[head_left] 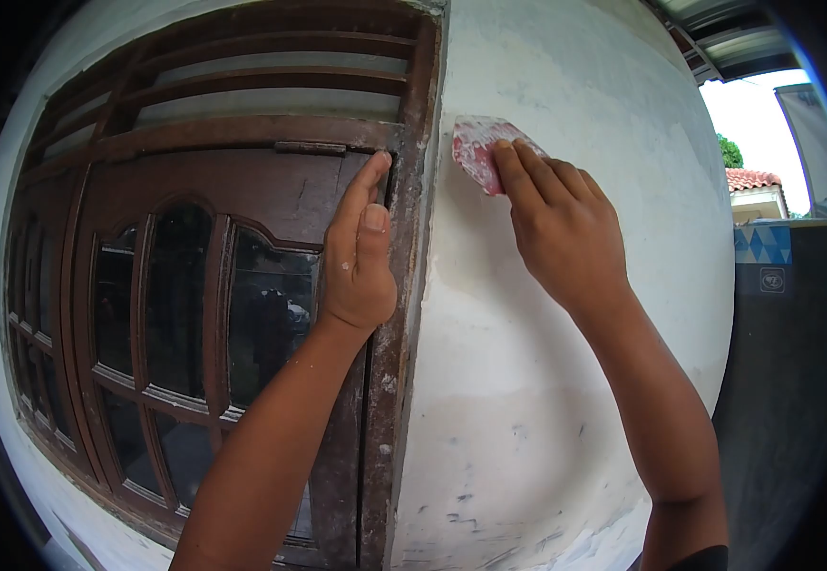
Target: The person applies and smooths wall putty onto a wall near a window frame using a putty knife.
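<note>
My right hand [570, 219] grips a red putty spreader [476, 157] smeared with white filler. Its flat blade lies close over the pale wall [527, 333], just right of the door frame. My left hand [360, 262] is raised edge-on in front of the brown wooden frame [408, 224], fingers straight and pointing up, thumb alongside. Nothing shows in the left palm. Small white specks dot this hand and forearm.
Left of the frame is a brown wooden door [214, 181] with dark glass panes and slatted vents above. The wall carries grey patches and dark scuffs low down. At the right stand a dark panel [775, 381] and, farther off, a tiled roof [752, 179].
</note>
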Demonstrator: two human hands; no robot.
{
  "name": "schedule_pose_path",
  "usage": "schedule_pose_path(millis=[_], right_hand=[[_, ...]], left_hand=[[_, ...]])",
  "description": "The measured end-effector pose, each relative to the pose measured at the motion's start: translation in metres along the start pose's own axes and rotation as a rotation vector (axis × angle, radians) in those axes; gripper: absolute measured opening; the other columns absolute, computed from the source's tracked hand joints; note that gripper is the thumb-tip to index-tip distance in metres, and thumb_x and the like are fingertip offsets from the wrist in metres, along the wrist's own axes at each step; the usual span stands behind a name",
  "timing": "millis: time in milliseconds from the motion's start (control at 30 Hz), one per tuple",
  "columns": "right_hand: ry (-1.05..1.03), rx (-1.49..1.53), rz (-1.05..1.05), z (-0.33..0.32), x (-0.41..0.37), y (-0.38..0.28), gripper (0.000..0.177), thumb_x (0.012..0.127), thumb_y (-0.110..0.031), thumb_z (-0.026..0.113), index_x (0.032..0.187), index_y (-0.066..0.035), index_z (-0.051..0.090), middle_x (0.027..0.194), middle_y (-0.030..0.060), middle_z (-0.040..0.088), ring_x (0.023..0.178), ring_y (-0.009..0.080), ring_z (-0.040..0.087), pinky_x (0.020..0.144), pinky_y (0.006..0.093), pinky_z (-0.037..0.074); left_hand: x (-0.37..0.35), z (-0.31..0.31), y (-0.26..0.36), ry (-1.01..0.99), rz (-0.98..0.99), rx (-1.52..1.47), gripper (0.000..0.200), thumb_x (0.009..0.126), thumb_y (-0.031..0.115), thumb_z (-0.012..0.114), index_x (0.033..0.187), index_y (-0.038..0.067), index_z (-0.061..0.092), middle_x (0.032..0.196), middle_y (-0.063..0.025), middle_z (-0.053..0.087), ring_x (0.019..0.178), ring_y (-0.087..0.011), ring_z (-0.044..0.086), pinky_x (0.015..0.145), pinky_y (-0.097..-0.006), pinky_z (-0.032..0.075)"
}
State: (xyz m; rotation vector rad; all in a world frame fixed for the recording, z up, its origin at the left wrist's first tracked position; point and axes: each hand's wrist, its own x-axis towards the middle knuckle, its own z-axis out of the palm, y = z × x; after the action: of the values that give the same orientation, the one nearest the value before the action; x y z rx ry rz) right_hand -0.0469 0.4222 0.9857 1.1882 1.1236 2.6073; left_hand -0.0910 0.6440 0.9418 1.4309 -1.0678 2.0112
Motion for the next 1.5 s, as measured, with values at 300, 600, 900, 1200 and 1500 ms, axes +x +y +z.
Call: schedule_pose_path(millis=[300, 600, 900, 1200, 1500], right_hand=[[-0.110, 0.054, -0.061, -0.024, -0.054, -0.030, 0.044, 0.085, -0.005, 0.061, 0.127, 0.007, 0.064, 0.118, 0.0205, 0.071, 0.101, 0.0284, 0.069, 0.090, 0.0371, 0.056], [-0.031, 0.023, 0.028, 0.014, -0.003, 0.011, 0.042, 0.087, -0.005, 0.059, 0.127, 0.006, 0.064, 0.118, 0.0191, 0.070, 0.104, 0.0284, 0.069, 0.090, 0.0358, 0.055], [-0.095, 0.089, -0.072, -0.044, -0.061, -0.044, 0.045, 0.085, -0.006, 0.062, 0.128, 0.009, 0.063, 0.116, 0.0216, 0.070, 0.101, 0.0292, 0.069, 0.087, 0.0375, 0.057], [-0.071, 0.046, -0.040, 0.002, -0.021, -0.022, 0.045, 0.086, -0.007, 0.059, 0.128, 0.008, 0.063, 0.117, 0.0209, 0.069, 0.107, 0.0277, 0.067, 0.092, 0.0360, 0.054], [-0.083, 0.218, -0.049, -0.053, -0.082, -0.052, 0.041, 0.088, -0.007, 0.062, 0.127, 0.004, 0.067, 0.120, 0.0186, 0.070, 0.102, 0.0272, 0.068, 0.084, 0.0364, 0.057]], left_hand=[[0.000, -0.001, 0.003, -0.028, -0.034, 0.059, 0.069, 0.109, 0.045, 0.024, 0.148, -0.010, 0.040, 0.150, -0.0249, 0.047, 0.145, -0.0333, 0.041, 0.123, -0.0444, 0.026], [0.000, -0.001, 0.002, -0.012, 0.012, 0.034, 0.056, 0.107, 0.028, 0.035, 0.146, -0.012, 0.043, 0.146, -0.0277, 0.052, 0.141, -0.0358, 0.046, 0.120, -0.0415, 0.031], [0.000, 0.000, 0.001, -0.011, 0.021, 0.047, 0.056, 0.107, 0.029, 0.036, 0.145, -0.012, 0.044, 0.145, -0.0283, 0.053, 0.140, -0.0364, 0.048, 0.120, -0.0411, 0.031], [0.000, 0.000, -0.001, -0.002, 0.016, 0.006, 0.060, 0.108, 0.034, 0.034, 0.145, -0.012, 0.045, 0.145, -0.0270, 0.053, 0.140, -0.0343, 0.047, 0.120, -0.0412, 0.031], [-0.001, 0.001, -0.001, -0.020, 0.019, 0.065, 0.059, 0.108, 0.033, 0.034, 0.144, -0.012, 0.046, 0.144, -0.0271, 0.054, 0.140, -0.0351, 0.048, 0.120, -0.0414, 0.031]])
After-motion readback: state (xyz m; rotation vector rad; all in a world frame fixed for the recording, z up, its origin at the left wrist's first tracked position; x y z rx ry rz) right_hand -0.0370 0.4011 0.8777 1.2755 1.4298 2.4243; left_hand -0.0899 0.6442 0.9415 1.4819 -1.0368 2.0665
